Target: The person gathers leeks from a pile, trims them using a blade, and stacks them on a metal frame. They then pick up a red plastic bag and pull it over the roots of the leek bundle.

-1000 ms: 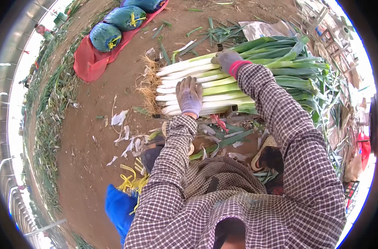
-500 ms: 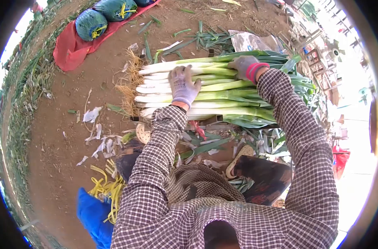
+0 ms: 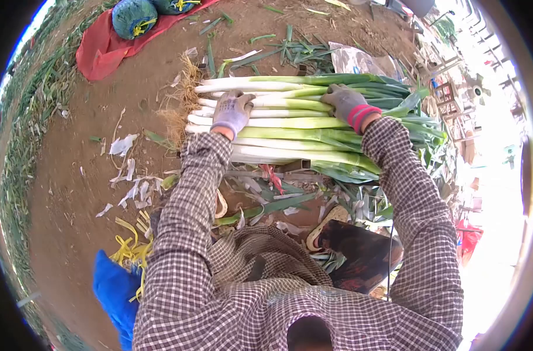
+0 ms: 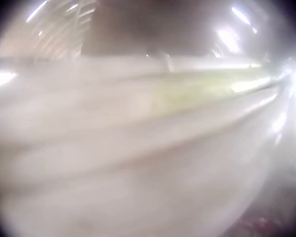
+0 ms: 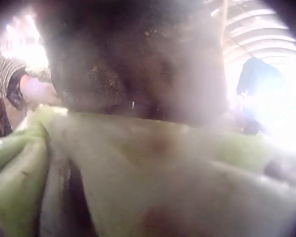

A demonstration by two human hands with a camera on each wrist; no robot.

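A broad layer of leeks (image 3: 290, 123) lies side by side, white shafts and roots to the left, green leaves to the right. My gloved left hand (image 3: 232, 111) rests across the white shafts near the roots, its thumb spread to the right. Further right, my gloved right hand (image 3: 345, 104), with a pink cuff, grips leeks where the shafts turn green, its fingers bent down over them. Pale leek shafts (image 4: 113, 143) fill the blurred left wrist view under a dark shape. Leeks (image 5: 19, 182) also show in the right wrist view, with the left hand (image 5: 37, 91) behind.
A dark metal bar end (image 3: 301, 165) stands at the layer's near edge. Leaf scraps (image 3: 290, 202) and white peelings (image 3: 123, 145) litter the soil. Yellow ties (image 3: 129, 248) and a blue cloth (image 3: 114, 292) lie lower left. Green bundles (image 3: 134, 19) sit on red sheeting (image 3: 100, 58) upper left.
My right hand has slid along the leeks toward the green leaves. My left hand has moved left toward the roots, and its fingers look less stretched out. The head view has shifted.
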